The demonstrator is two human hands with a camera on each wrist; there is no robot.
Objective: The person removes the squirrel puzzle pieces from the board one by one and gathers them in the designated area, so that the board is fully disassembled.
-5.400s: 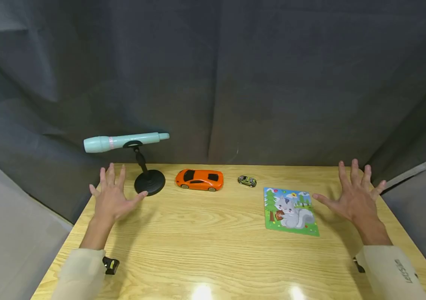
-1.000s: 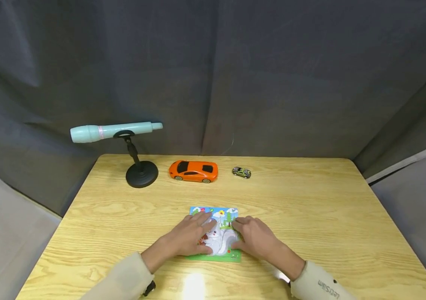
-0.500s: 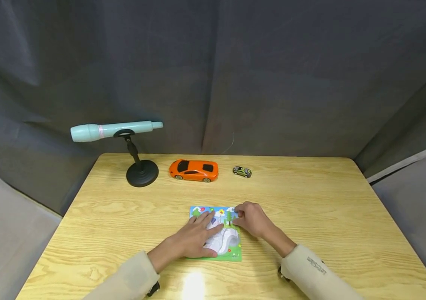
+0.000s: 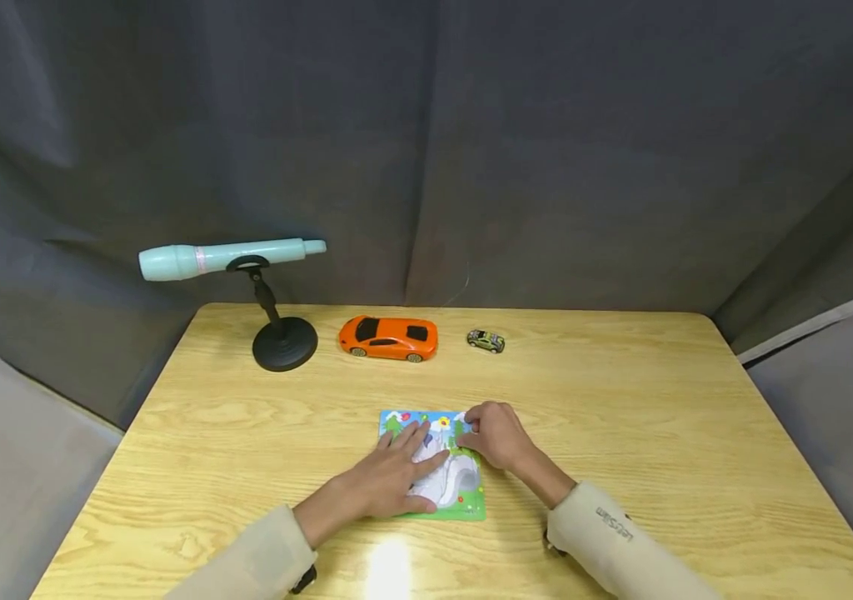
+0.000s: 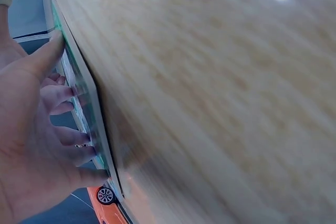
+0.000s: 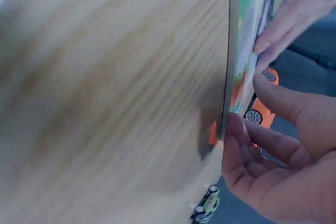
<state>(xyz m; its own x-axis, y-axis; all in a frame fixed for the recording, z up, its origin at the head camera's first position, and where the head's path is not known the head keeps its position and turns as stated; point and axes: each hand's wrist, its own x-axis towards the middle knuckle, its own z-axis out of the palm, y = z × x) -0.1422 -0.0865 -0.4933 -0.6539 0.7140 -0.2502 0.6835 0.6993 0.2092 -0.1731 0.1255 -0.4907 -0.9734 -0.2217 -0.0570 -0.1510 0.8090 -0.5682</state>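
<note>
- The puzzle board (image 4: pixel 441 475), a flat picture puzzle with a grey squirrel, lies flat on the wooden table (image 4: pixel 659 433), near the front edge and about centre.
- The left hand (image 4: pixel 389 475) rests on the board's left and middle part with fingers straight and spread, palm down, pressing it to the table; the left wrist view shows the fingers (image 5: pixel 63 98) laid against the board's face and the thumb at its edge.
- The right hand (image 4: pixel 494 435) sits at the board's far right corner with fingers curled; the right wrist view shows fingertips (image 6: pixel 236 129) at the corner's edge and the thumb on the face, so it pinches the corner.
- Judgement: the step in hand looks like steadying the board while the right hand works at the corner or a piece there. Which piece, I cannot tell.
- Judgement: the next move calls for steady downward pressure from the left hand and a fine lift by the right.
- Well apart at the table's far edge stand an orange toy car (image 4: pixel 388 337), a small green toy car (image 4: pixel 486 341), and a mint-coloured toy telescope (image 4: pixel 227 257) on a black stand.
</note>
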